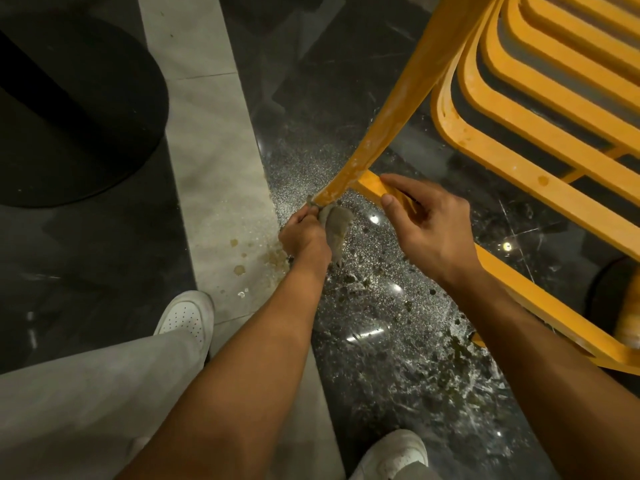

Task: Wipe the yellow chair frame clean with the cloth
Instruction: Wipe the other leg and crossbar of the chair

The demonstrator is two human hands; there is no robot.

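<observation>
Gripping cloth (334, 225) at chair leg (388, 116) foot, left hand (304, 233); right hand (429, 220) clasps crossbar (372, 187). Risk: wet floor (381, 323) grit re-soils the cloth.

Single head-worn wide-angle view, pitched steeply down and forward. Both forearms run up from the bottom edge, white shoes (187, 318) at the lower margin. Close range: hands mid-frame at the yellow chair frame (408, 98), which fills the upper right. Strong barrel distortion at the edges. No second view.
</observation>
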